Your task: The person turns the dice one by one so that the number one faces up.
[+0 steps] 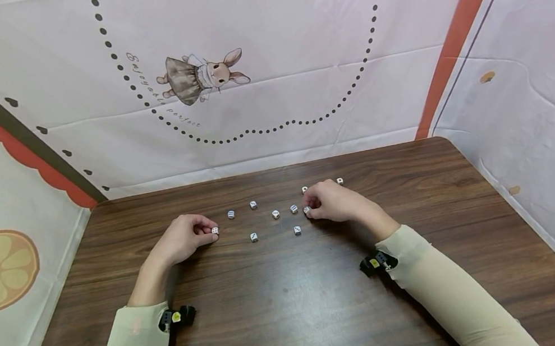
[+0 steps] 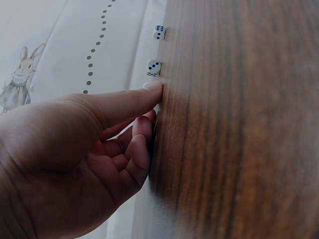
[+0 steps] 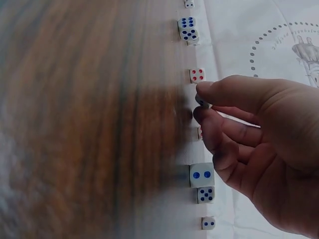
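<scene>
At the left of the scattered dice, my left hand (image 1: 183,240) pinches a white die (image 1: 215,231) between thumb and fingertips, close to the tabletop. The left wrist view shows that die mostly hidden behind the thumb (image 2: 152,90). Over on the right, my right hand (image 1: 333,201) grips another white die (image 1: 307,210) by thumb and index finger; a dark side of it (image 3: 201,100) peeks out in the right wrist view. Just left of this hand sits a die with blue pips (image 1: 294,209), and one more die (image 1: 305,190) lies behind the fingers.
Several white dice lie between the hands, among them one at the front left (image 1: 254,237), one at the front right (image 1: 297,230) and one in the middle (image 1: 275,214). Another die (image 1: 340,181) sits beyond the right hand. Printed cloth (image 1: 267,72) hangs behind the wooden table (image 1: 281,308).
</scene>
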The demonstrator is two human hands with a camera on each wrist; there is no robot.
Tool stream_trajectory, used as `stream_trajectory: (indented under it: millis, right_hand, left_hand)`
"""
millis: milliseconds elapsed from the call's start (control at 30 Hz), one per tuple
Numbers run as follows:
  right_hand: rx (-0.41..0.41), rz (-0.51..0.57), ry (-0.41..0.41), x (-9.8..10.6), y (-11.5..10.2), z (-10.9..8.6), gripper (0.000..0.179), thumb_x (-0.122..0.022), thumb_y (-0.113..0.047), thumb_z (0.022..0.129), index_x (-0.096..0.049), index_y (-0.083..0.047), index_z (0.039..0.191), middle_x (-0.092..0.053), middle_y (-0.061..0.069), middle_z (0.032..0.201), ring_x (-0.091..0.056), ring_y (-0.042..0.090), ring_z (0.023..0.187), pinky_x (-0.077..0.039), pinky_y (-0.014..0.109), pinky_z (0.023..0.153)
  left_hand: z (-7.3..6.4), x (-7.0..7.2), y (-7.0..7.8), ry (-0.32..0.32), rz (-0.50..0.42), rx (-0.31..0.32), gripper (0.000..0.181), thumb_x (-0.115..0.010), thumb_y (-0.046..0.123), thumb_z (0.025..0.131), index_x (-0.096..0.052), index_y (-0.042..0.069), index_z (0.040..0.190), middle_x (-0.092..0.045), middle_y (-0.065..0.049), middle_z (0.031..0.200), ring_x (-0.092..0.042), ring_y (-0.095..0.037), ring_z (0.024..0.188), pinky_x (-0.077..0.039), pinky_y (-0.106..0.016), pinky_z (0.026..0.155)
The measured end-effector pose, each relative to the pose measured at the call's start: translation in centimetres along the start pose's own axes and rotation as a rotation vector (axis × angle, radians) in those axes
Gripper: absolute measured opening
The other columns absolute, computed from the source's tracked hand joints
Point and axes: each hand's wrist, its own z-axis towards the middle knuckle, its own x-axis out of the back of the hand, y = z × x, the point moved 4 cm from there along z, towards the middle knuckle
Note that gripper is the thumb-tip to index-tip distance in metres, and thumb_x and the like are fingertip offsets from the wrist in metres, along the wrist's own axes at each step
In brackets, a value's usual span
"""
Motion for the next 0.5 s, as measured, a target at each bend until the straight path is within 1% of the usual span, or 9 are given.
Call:
stream_trajectory:
  millis: [200,500]
  right_hand:
    - [0.006,0.059,0.006,0.06,0.05,-0.13,0.005,-0.08,-0.01,0.094,-0.075,-0.011,0.093,-0.067,-0.007,0.079,-0.06,0.009,0.074,-0.052,0.032,0.071]
    - [-0.022,0.061,-0.004,0.2,0.41,-0.27,0.007,-0.079,-0.01,0.094,-0.074,-0.007,0.097,-0.069,-0.005,0.082,-0.063,0.01,0.077,-0.053,0.033,0.074]
  left_hand:
    - [0.05,-0.03,-0.06,0.0,0.002,0.001,0.014,-0.081,0.016,0.096,-0.079,0.008,0.106,-0.069,-0.002,0.092,-0.061,-0.018,0.084,-0.05,-0.033,0.075]
    - [0.15,-0.08,-0.23,0.003,0.01,0.011,0.013,-0.082,0.016,0.096,-0.079,0.009,0.106,-0.069,-0.002,0.091,-0.061,-0.018,0.084,-0.05,-0.032,0.075]
